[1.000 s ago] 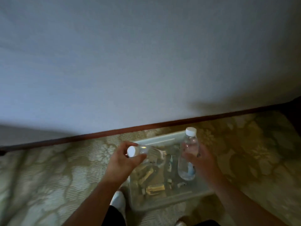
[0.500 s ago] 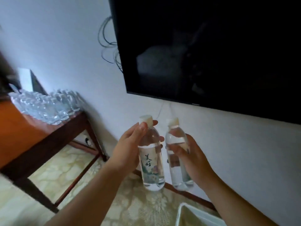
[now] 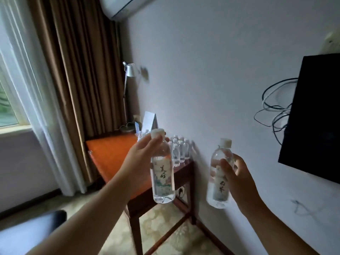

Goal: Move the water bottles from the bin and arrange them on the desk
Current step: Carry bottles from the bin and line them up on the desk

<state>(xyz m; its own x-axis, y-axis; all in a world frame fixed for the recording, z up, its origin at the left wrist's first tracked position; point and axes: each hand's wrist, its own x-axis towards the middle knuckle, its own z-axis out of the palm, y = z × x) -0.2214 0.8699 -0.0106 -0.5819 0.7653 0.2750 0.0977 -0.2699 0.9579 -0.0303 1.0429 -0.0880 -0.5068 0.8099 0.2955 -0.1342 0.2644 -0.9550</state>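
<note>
Both arms outstretched, left hand (image 3: 142, 159) and right hand (image 3: 237, 178) each curled in a grip

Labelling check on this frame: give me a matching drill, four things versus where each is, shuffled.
Things:
1. bottle with green label
2. second bottle
3. bottle row
4. lamp

Places:
A. standing on the desk along the wall
B. held in the right hand
C. far end of the desk, by the curtain
D. held in the left hand

Pairs: 1-D, 2-B, 3-A, 4-C
</note>
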